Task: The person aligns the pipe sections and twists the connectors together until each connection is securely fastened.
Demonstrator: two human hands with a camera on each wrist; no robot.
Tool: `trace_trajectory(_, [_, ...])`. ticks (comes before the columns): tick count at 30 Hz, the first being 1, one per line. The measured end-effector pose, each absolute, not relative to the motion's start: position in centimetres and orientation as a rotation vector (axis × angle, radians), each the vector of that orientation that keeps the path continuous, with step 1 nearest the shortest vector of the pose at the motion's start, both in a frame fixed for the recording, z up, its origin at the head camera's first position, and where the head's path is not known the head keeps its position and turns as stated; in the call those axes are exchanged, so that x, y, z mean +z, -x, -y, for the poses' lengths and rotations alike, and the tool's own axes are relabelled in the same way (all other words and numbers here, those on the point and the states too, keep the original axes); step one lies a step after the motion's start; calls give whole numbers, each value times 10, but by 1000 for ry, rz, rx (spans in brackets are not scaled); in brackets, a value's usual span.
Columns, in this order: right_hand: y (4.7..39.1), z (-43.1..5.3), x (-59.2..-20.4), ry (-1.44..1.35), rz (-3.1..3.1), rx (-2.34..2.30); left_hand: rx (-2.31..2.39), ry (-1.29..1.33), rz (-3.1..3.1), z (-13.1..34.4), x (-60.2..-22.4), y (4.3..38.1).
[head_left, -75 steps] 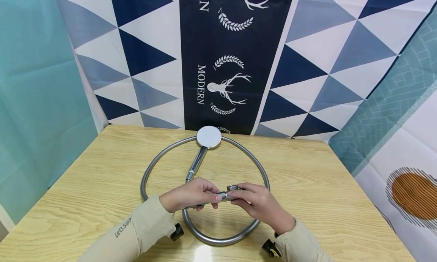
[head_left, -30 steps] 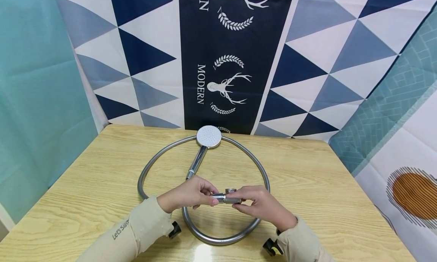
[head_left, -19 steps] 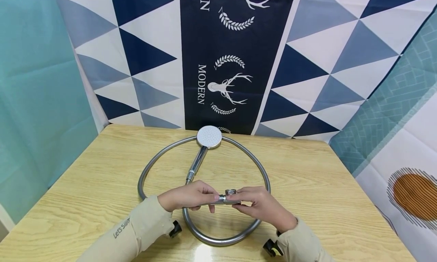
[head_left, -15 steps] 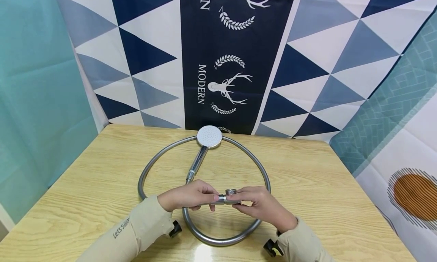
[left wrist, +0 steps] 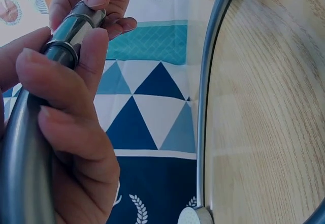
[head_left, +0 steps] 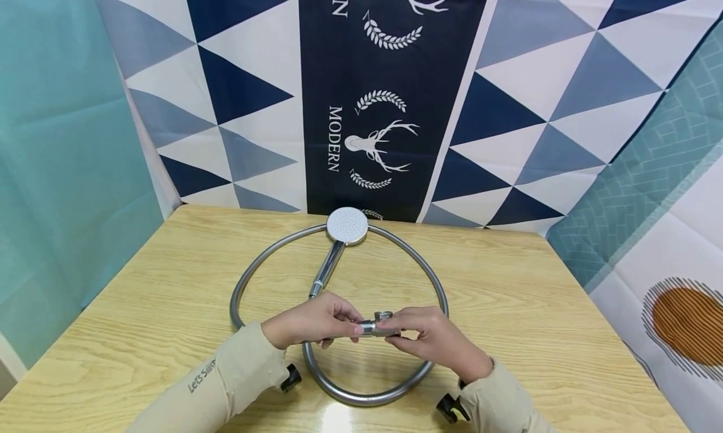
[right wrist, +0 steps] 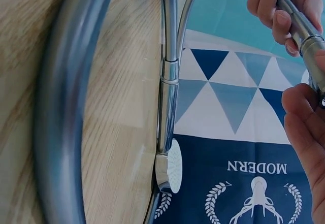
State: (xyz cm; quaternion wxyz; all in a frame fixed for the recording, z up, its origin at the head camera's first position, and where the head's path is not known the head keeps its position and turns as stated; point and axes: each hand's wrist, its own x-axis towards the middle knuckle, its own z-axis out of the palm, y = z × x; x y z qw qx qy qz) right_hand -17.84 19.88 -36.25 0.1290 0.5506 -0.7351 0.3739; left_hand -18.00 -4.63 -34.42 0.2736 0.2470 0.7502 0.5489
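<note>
In the head view my left hand (head_left: 319, 322) grips the end of a grey metal shower hose, its thumb and fingers around the chrome connector (head_left: 367, 328). My right hand (head_left: 432, 336) pinches a short chrome fitting with a round side outlet (head_left: 383, 316), which looks like an angle valve. Connector and fitting meet end to end in a line. The left wrist view shows the fingers curled along the hose (left wrist: 23, 158) just behind the collar. Part of the fitting is hidden behind my right fingers. Both hands are held over the near part of the hose loop.
A hand shower (head_left: 347, 226) with a white spray face lies at the back of the wooden table (head_left: 497, 307), its chrome handle towards me. The hose (head_left: 367, 399) loops widely around it. Patterned cloth (head_left: 248, 106) hangs behind the table.
The left thumb and fingers have shifted back and forth around the connector, and the fitting has tilted slightly. Both hands stay in nearly the same place; hand shower and hose loop lie nearly as before.
</note>
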Motion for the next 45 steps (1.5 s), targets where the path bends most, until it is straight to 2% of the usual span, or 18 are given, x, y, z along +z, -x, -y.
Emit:
trace_trajectory(21, [178,-191,-368,-1632,2055,1068,1344,-774,-1860,50,-346,181])
trace_trajectory(45, [178,-193,-370,-1626,2043,1050,1406,-694,-1994,47,-349,177])
